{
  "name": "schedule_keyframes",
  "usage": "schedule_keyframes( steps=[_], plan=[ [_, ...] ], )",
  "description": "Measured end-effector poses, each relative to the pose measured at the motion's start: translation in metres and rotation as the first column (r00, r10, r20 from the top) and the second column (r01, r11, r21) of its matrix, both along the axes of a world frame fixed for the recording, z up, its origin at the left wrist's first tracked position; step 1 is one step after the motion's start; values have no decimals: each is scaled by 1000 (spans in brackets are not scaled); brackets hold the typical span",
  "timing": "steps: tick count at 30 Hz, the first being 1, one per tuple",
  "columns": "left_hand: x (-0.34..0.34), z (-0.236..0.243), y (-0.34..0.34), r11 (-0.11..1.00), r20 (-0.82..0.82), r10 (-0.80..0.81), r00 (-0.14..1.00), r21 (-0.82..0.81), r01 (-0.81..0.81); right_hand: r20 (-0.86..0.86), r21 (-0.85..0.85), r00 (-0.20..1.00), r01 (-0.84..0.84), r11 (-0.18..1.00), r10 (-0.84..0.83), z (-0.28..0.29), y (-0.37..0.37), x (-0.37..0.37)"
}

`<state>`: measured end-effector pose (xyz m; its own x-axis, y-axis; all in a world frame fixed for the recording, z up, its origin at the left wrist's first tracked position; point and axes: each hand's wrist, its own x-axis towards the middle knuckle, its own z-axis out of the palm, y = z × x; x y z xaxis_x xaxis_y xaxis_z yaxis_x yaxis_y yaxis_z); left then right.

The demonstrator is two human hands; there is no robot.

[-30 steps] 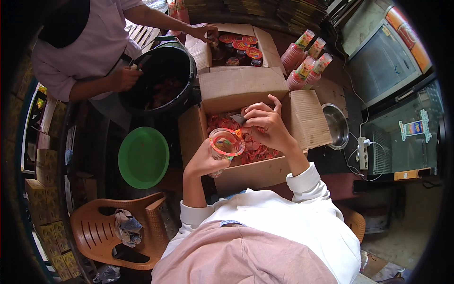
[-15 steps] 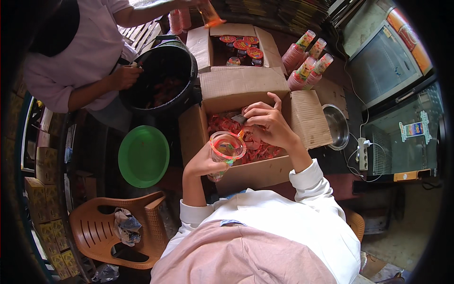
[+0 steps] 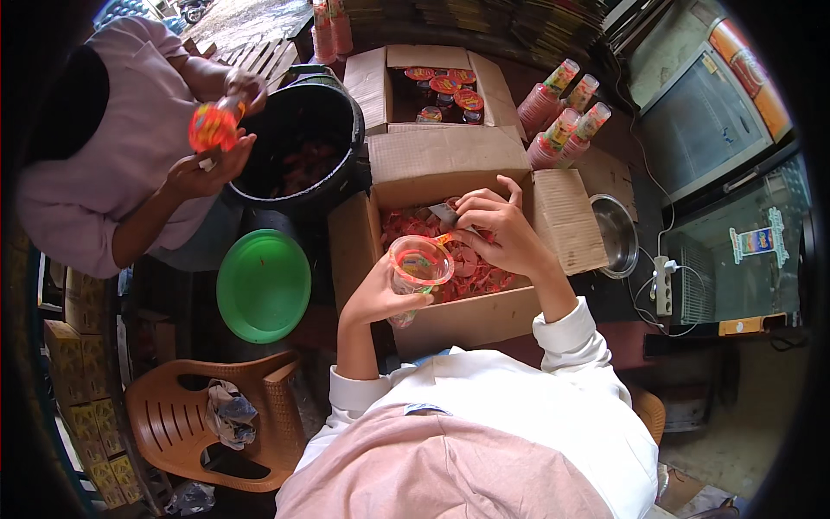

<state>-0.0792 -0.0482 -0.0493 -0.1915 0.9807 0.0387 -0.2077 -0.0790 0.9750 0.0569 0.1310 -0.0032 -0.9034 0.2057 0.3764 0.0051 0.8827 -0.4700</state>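
My left hand (image 3: 380, 294) is closed around a clear printed plastic cup (image 3: 413, 285) with a red rim. My right hand (image 3: 494, 227), just right of it, grips a small flat grey piece (image 3: 443, 213), perhaps a blade, with thumb and fingers at a bright red-orange strip joined to the cup's rim. Beneath both hands, an open cardboard box (image 3: 441, 316) holds many red plastic scraps (image 3: 475, 278). Behind it, a second box (image 3: 366, 91) holds several dark-filled cups with red lids (image 3: 445, 85).
A co-worker (image 3: 121, 164) holds a red-orange cup (image 3: 212, 130) beside a black bucket (image 3: 346, 164). Around me are a green basin (image 3: 264, 285), stacked pink cups (image 3: 540, 108), a steel bowl (image 3: 618, 229), a power strip (image 3: 664, 285), glass cabinets (image 3: 718, 121) and a brown chair (image 3: 156, 415).
The co-worker has shifted left and brought a red-orange cup down from above the back box to the other hand at the bucket's left. My hands have moved only slightly right.
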Motion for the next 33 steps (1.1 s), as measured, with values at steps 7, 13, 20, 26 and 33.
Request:
schedule_keyframes(
  steps=[7, 13, 20, 26, 33],
  plan=[
    [7, 1, 8, 994, -215, 77, 973, -59, -92, 157, 14, 985, 63, 998, -65, 6, -7, 7],
    [10, 4, 8, 983, -305, 115, 946, -101, -152, 120, -116, 986, 129, 985, -115, -6, -7, 7],
    [10, -1, 12, 941, -268, 329, 905, 9, -339, -129, -266, 979, 118, 957, -157, 4, -8, 8],
    [17, 1, 14, 940, -316, 332, 889, 35, -339, -225, -157, 951, 179, 971, -211, 5, -15, 11],
    [32, 30, 14, 932, -273, 362, 891, 125, -340, -287, 273, 957, 117, 955, -35, 4, -11, 12]
  ],
)
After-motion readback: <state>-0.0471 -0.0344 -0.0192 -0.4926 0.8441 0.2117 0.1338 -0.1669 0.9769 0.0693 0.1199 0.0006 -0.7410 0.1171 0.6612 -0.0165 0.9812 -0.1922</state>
